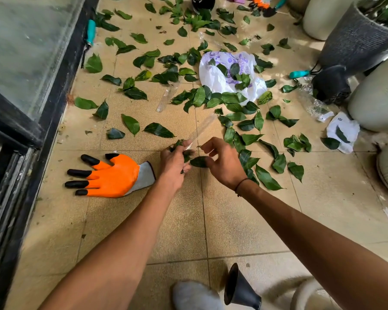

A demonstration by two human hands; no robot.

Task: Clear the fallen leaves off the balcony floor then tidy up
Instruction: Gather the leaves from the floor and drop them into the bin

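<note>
Several green leaves (159, 130) lie scattered over the tan tiled balcony floor (233, 220). My left hand (174, 163) grips a bunch of leaves together with a clear plastic strip (202, 128) that sticks up and to the right. Close beside it, my right hand (224, 163) pinches a single dark leaf (198, 162) between thumb and fingers. A white plastic bag with purple print (215, 77) lies open on the floor beyond the hands, with a few leaves on it.
An orange glove with black claw tips (112, 176) lies left of my hands. Teal-handled tools (91, 32) lie by the glass door (20, 52). Large planters (358, 39) and a black pot (330, 85) stand on the right; a black funnel-shaped pot (239, 287) sits near my foot.
</note>
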